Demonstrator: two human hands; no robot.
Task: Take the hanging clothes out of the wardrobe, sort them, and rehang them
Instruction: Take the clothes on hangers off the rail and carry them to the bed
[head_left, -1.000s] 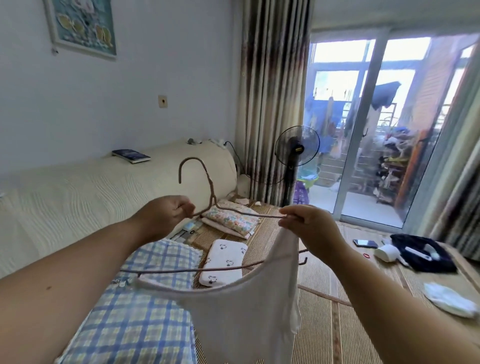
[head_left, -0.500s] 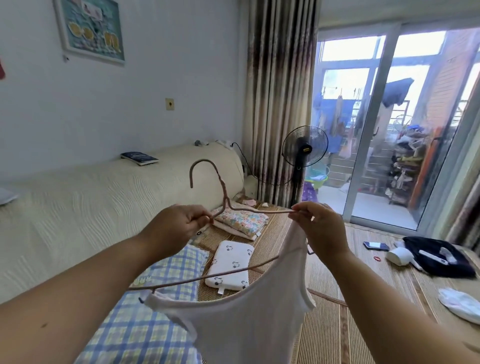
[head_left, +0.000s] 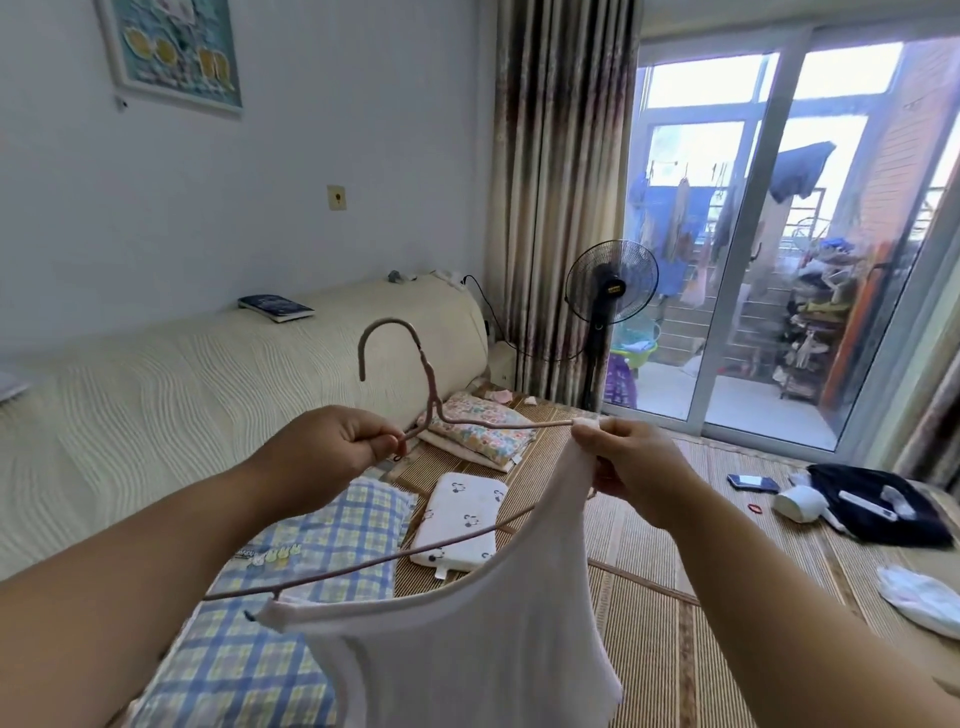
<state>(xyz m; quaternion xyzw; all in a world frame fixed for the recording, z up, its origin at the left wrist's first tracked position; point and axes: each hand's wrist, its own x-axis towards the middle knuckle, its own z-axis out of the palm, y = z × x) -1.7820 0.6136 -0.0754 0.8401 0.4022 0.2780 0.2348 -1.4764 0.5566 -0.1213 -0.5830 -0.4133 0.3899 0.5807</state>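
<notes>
Bed (head_left: 670, 660), lower half of the frame, covered with a woven straw mat. Cream textured headboard cover (head_left: 156, 415), left, running to mid-frame. Sliding glass door (head_left: 753, 260), upper right, with laundry hanging on the balcony behind it. Striped brown curtain (head_left: 561, 182), upper centre, just left of the door. White sleeveless top (head_left: 467, 654), lower centre, held in the air above the bed: one strap rises to the right end of the hanger, the other lies at the hanger's lower left tip, and the body hangs down out of frame. Blue checked pillow (head_left: 291, 566), lower left, on the bed below the top. Pinkish wire hanger (head_left: 429, 379), centre, hook upright, bottom bar slanting from lower left to mid-right. Left hand (head_left: 332, 452), centre left, fingers curled round the hanger wire just below its neck. Right hand (head_left: 634, 467), centre right, fingers pinching the top's strap at the hanger's right shoulder end. Black standing fan (head_left: 610, 283), before the curtain. Dark garment (head_left: 883, 512), right, on the mat. Floral pillow (head_left: 483, 428) and white printed pillow (head_left: 462, 514), centre, lying side by side on the mat. Dark book (head_left: 275, 307), on the headboard top. Phone (head_left: 753, 482), right, near the dark garment.
</notes>
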